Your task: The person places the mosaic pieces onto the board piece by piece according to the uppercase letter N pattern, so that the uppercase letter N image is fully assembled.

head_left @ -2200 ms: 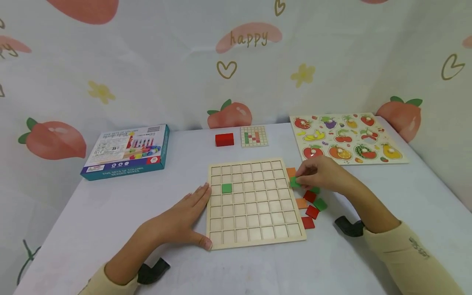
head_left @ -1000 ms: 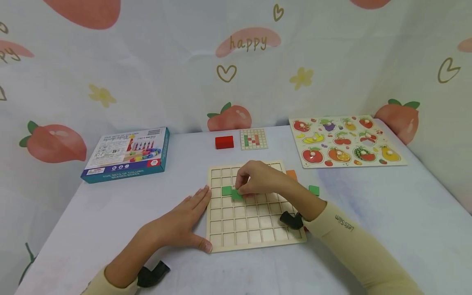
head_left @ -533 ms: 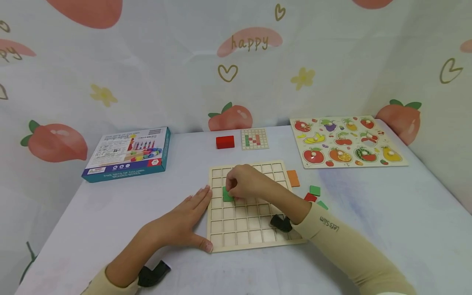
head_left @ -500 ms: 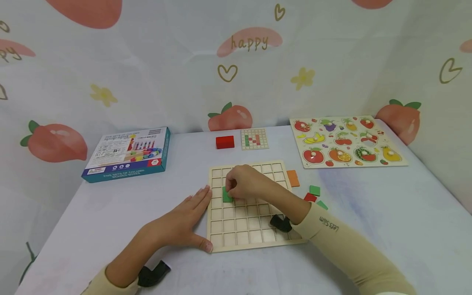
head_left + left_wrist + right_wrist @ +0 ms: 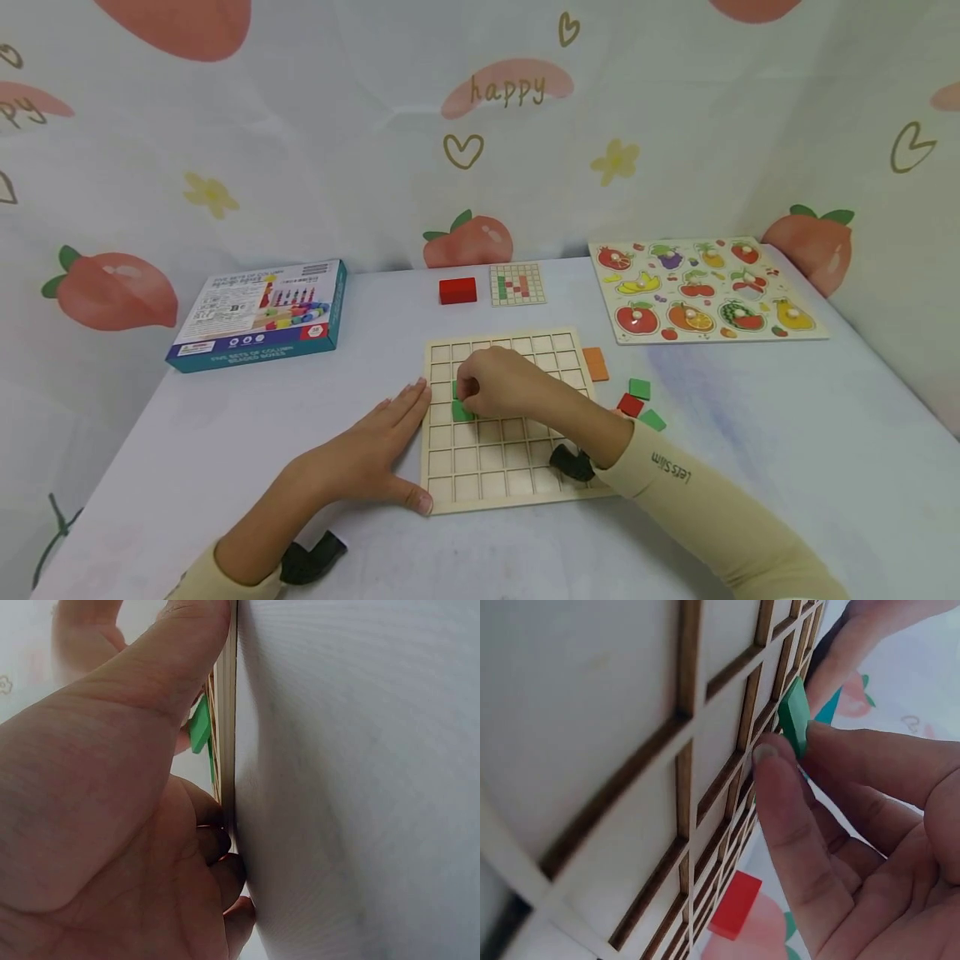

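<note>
Right grip (image 5: 497, 383) on green square (image 5: 794, 714)

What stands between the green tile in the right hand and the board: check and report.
Nothing visible. The right hand pinches the green tile over the grid board, with no object between. Another green tile lies just beyond; the left hand rests at the board's left edge.

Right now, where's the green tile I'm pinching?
In the head view, the green tile is in the right hand, near the left edge of the board, below another green one and right of the left hand.
</note>
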